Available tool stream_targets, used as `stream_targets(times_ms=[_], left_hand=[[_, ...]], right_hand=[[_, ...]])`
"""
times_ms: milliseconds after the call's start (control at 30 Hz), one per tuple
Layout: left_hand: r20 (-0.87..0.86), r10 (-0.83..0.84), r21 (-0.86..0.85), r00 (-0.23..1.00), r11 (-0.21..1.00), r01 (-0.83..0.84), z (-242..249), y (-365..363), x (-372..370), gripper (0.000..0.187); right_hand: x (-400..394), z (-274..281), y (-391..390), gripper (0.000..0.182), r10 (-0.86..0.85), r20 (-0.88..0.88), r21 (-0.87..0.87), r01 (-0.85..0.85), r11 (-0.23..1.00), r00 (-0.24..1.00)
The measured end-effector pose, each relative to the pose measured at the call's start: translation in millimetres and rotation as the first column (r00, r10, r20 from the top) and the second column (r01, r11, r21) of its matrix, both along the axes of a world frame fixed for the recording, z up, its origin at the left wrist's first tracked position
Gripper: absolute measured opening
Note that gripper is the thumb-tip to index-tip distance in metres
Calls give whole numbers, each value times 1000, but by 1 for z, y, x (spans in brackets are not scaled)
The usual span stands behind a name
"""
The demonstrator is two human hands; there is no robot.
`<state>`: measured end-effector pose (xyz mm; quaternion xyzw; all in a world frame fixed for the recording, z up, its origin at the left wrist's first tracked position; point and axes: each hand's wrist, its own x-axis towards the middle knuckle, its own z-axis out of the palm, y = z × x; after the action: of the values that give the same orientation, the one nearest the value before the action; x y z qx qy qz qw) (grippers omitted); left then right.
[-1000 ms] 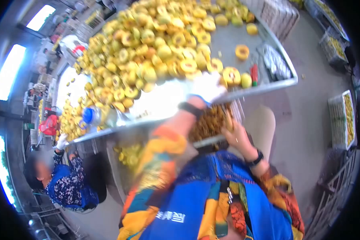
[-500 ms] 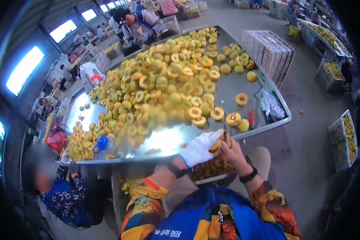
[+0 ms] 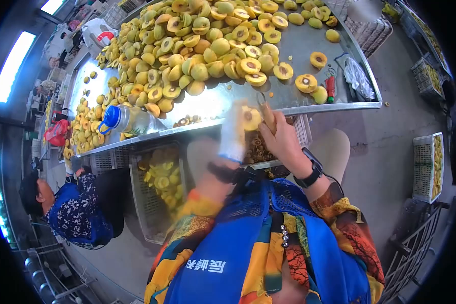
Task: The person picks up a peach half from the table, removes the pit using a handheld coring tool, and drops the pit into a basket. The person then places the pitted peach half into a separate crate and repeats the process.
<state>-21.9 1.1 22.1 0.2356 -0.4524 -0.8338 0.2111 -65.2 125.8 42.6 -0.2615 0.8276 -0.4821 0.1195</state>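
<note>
My left hand (image 3: 233, 133), in a white knit glove and blurred by motion, holds a halved yellow fruit (image 3: 251, 118) with its cut face showing. Bare, my right hand (image 3: 282, 137) is wrapped round the wooden handle of a small tool (image 3: 268, 117), whose thin metal tip points up beside the fruit. Both hands are at the near edge of the metal table (image 3: 309, 108). Beneath them is a crate of brown pits and scraps (image 3: 258, 151). A big heap of halved fruit (image 3: 187, 55) lies beyond.
A clear bottle with a blue cap (image 3: 131, 120), a red-handled item (image 3: 330, 87) and a plastic bag (image 3: 358, 80) lie on the table. Below stands a crate of fruit halves (image 3: 163, 187). A co-worker (image 3: 81, 207) sits at the left. Another fruit crate (image 3: 428, 168) stands right.
The view has tilted down, so the table sits higher. My hands have separated slightly; the fruit half and the tool now show. More of the crates below is visible.
</note>
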Motion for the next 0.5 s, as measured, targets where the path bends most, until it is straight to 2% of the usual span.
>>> stream_targets(times_ms=[133, 233, 300, 400, 500], left_hand=[[-24, -40, 3, 999, 999, 41, -2, -5, 7, 35], [-36, -77, -2, 996, 997, 77, -3, -3, 10, 36], [-51, -85, 9, 995, 996, 86, -1, 1, 11, 35], [-68, -71, -73, 995, 995, 66, -4, 4, 12, 34], [-70, -28, -2, 997, 1000, 28, 4, 10, 13, 30]], right_hand=[[16, 7, 16, 33, 131, 29, 137, -133, 982, 991], [21, 0, 17, 30, 98, 92, 145, -110, 983, 991], [23, 5, 17, 30, 125, 74, 152, -135, 979, 989], [28, 7, 16, 29, 133, 61, 190, -143, 971, 989], [34, 6, 12, 27, 126, 113, 226, -149, 963, 986]])
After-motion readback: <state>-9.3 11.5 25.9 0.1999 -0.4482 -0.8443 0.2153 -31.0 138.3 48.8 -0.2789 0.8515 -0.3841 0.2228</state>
